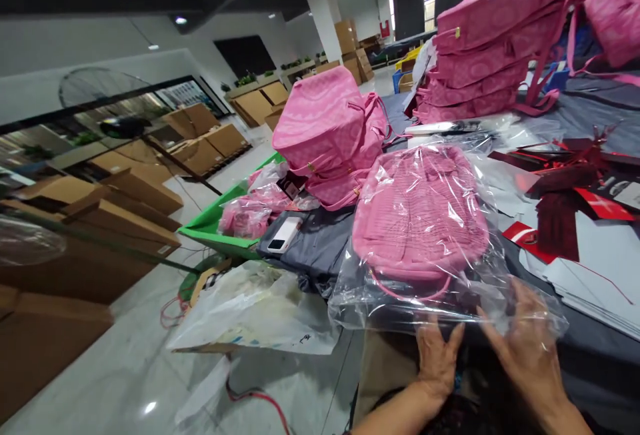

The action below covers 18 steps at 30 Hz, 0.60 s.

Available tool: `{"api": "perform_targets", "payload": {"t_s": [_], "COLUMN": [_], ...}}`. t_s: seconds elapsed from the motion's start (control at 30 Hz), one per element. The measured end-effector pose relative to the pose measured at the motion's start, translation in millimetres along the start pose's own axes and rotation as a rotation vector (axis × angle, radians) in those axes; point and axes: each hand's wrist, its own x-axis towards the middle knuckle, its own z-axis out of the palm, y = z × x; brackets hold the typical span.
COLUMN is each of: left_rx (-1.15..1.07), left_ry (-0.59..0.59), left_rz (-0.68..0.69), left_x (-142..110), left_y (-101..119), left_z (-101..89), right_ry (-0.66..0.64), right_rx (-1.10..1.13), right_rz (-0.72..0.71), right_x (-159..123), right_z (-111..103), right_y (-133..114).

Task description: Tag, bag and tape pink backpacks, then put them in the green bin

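A pink backpack (420, 215) lies on the table in a clear plastic bag (350, 298), with a looped strap towards me. At the bag's near edge is my left hand (436, 355); its thumb stands apart from the fingers, whose tips touch the film. To its right, my right hand (533, 348) has its thumb and fingers spread, with clear film lying over part of it. The film's creases blur exactly how the fingertips meet the plastic.
Pink backpacks (325, 128) are stacked behind, with a taller stack (490, 55) at the right. Red tags (555, 221) and white sheets (595, 275) lie right. A phone (285, 233) rests near a green bin (215, 238). Cardboard boxes (125, 221) and a white sack (255, 308) are left.
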Motion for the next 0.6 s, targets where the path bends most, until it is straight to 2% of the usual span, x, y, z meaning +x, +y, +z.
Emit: {"api": "perform_targets", "payload": {"t_s": [0.1,0.2,0.33,0.4,0.47,0.53,0.6], "left_rx": [0.021,-0.021,0.006,0.040,0.081,0.136,0.196], "left_ry": [0.068,0.103,0.058,-0.040,-0.219,-0.403,-0.499], "left_rz": [-0.068,-0.137,-0.119,-0.142,-0.163,-0.122,-0.045], "left_x": [12.9,12.7,4.4,-0.2,-6.0,-12.1,-16.2], "left_y": [15.7,28.5,50.3,65.9,81.6,93.1,97.9], "left_z": [3.9,-10.3,-20.6,-16.7,-11.5,-9.1,-10.2], "right_ry": [-0.157,-0.244,-0.243,-0.264,-0.266,-0.222,-0.150], "right_rx": [0.138,0.154,0.030,-0.019,-0.050,-0.050,-0.023], "right_rz": [0.026,-0.018,-0.057,-0.078,-0.100,-0.111,-0.121], "right_x": [9.6,8.1,-4.2,-14.9,-26.7,-35.9,-40.5], "right_z": [-2.7,-15.9,-29.2,-31.4,-33.4,-37.1,-41.8], "right_y": [26.8,47.1,42.5,32.8,25.5,21.9,20.0]}}
